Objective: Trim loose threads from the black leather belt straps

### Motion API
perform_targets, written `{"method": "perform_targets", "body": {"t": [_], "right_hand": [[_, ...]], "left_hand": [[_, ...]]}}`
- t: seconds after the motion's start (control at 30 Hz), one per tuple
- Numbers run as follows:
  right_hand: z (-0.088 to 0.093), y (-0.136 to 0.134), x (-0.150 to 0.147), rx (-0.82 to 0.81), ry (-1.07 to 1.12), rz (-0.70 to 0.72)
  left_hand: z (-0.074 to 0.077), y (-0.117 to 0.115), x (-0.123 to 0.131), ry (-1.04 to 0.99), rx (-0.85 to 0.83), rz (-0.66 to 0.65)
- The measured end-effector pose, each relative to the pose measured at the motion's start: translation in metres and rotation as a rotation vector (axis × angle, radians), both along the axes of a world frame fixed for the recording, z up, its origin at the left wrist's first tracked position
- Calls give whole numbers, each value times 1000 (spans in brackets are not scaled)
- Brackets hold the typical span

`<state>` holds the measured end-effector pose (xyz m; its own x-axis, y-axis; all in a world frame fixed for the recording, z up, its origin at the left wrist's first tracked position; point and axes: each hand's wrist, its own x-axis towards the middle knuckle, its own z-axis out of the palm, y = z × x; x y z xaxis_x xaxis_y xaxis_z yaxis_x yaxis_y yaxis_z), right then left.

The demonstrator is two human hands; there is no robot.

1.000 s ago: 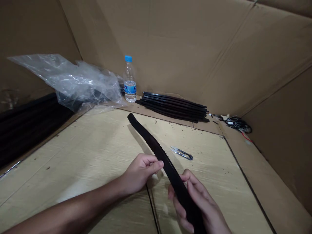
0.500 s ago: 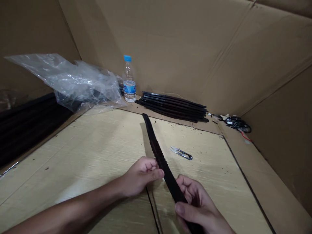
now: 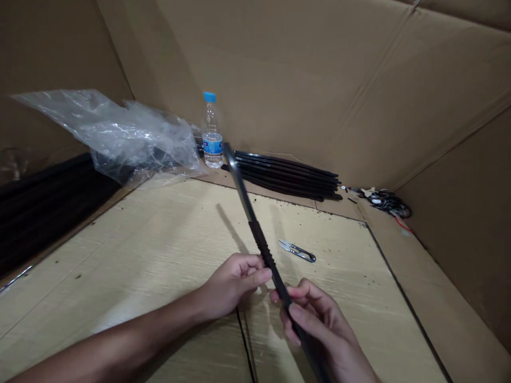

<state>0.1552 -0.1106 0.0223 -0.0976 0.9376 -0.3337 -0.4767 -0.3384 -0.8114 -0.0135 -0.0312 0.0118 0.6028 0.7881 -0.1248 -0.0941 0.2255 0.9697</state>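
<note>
Pale board tabletop, cardboard walls, left hand and right hand both gripping black strip, snips nearby

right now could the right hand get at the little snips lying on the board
Probably yes. The snips lie on bare board just beyond the right hand, on its side of the black strip, with nothing between them. But its fingers are closed round that strip, so it must let go first.

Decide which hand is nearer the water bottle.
Left. The left hand pinches the black strip nearer the water bottle; the right hand grips it lower and farther right.
</note>
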Motion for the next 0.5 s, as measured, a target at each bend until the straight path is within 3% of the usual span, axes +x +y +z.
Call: {"method": "perform_targets", "body": {"t": [0.13,0.23,0.4,0.5], "right_hand": [[-3,-1,0,56,-45,63],[-4,0,1,120,-71,163],[1,-1,1,58,-29,254],[1,-2,0,60,23,227]], "left_hand": [[-2,0,2,-163,-31,-136],[-3,-1,2,-140,-69,-164],[-3,-1,-2,-61,-99,-251],[-4,0,-3,11,-94,-259]]}}
